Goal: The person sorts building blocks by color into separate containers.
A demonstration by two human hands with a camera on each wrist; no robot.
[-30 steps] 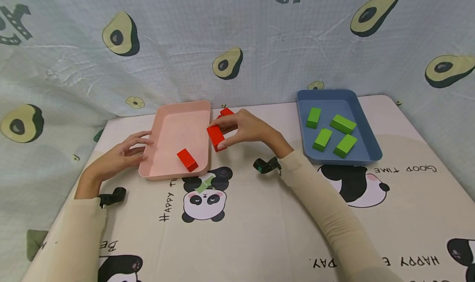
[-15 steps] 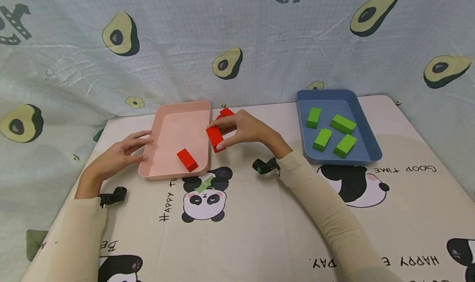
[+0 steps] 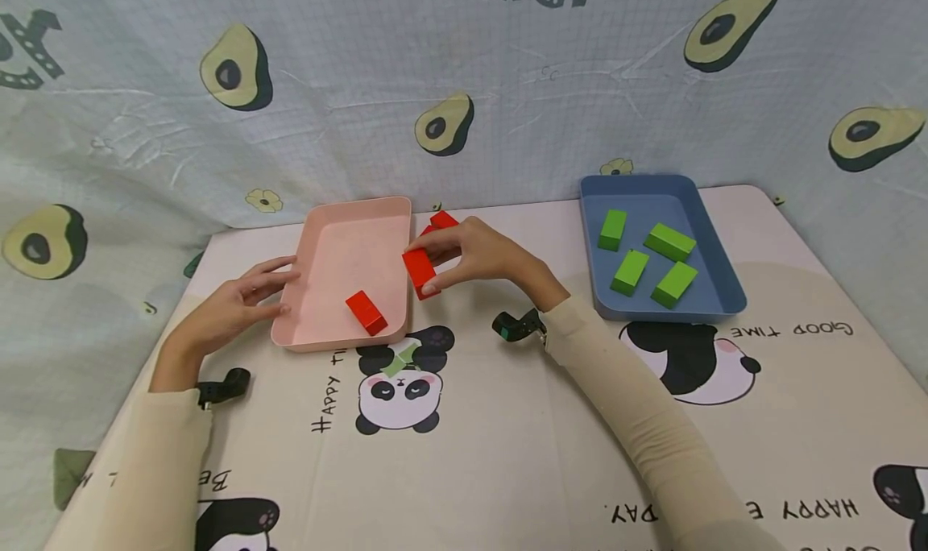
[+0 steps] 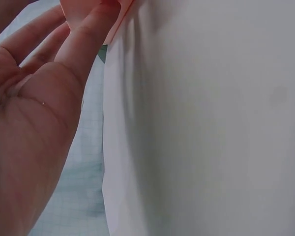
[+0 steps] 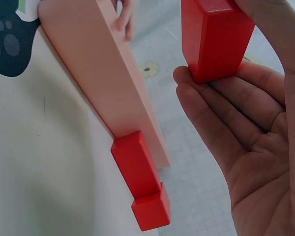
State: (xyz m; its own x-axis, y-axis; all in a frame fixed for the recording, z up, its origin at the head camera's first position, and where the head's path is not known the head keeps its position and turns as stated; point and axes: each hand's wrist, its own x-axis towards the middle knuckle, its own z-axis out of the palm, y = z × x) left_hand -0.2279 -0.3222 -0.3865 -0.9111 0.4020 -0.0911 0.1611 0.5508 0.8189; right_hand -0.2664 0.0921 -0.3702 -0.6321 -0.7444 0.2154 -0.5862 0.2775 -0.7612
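Observation:
In the head view my right hand [image 3: 474,253] pinches a red block [image 3: 420,272] between thumb and fingertips, beside the pink tray's right wall. The right wrist view shows this held red block [image 5: 214,42] raised off the table. Two more red blocks, one of them the nearer block [image 5: 136,164], lie end to end against the tray's outer wall. Inside the pink tray [image 3: 348,237] rests one red block [image 3: 366,312] near the front right corner. With fingers extended, my left hand [image 3: 228,309] touches the tray's left rim; its fingertips are partly hidden in the left wrist view.
A blue tray [image 3: 663,317] with several green blocks [image 3: 669,242] stands at the back right of the table. The tablecloth [image 3: 500,438] carries panda prints and lettering. Behind the table hangs a curtain [image 3: 507,148] with avocado prints.
The held red block and my right hand have shifted very slightly toward the left and front. My left hand stays at the pink tray's rim, and the other blocks have not moved.

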